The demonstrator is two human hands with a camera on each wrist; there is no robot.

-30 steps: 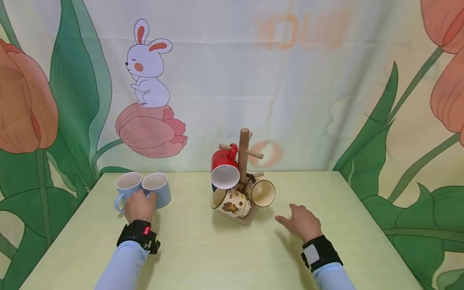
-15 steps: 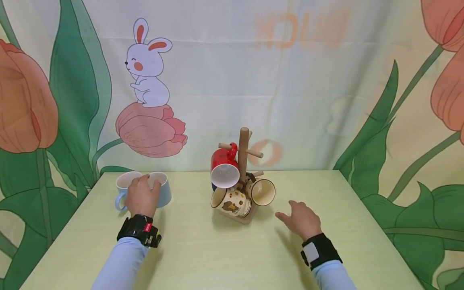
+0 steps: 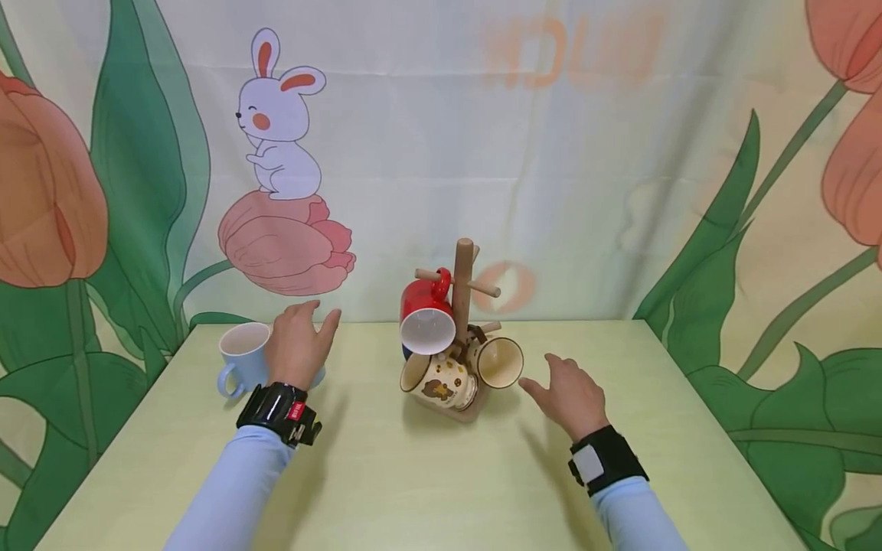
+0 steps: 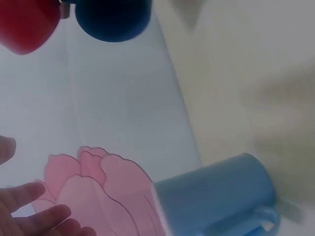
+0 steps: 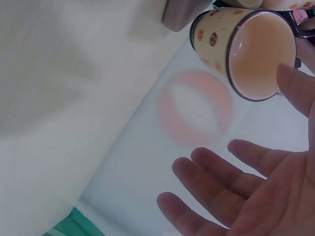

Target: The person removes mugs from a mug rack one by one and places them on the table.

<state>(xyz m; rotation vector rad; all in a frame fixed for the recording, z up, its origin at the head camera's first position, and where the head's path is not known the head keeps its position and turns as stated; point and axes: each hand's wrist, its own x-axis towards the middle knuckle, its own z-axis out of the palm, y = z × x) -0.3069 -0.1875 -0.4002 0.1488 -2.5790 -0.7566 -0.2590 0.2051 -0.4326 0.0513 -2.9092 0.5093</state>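
Observation:
My left hand [image 3: 298, 344] is raised over the right one of two light blue mugs, fingers loosely extended and thumb apart, holding nothing. The left blue mug [image 3: 243, 361] stands upright with its handle to the left. Most of the right mug is hidden behind the hand; a blue mug [image 4: 216, 196] shows below the fingers in the left wrist view. My right hand [image 3: 568, 394] hovers with spread fingers, right of a wooden mug rack [image 3: 463, 306]. On the rack hang a red mug [image 3: 418, 304], a bear-patterned cream mug [image 3: 444, 385] and another cream mug [image 3: 501, 363].
A dark blue mug [image 4: 113, 19] hangs beside the red one, mostly hidden in the head view. The pale table [image 3: 386, 474] ends at a cloth backdrop [image 3: 579, 191] printed with a rabbit and tulips. The rack's pegs [image 3: 485, 289] stick out sideways.
My left hand has lifted off the blue mugs and shifted up and to the right, its fingers spreading. The right hand has moved only slightly forward. The mugs stay in place.

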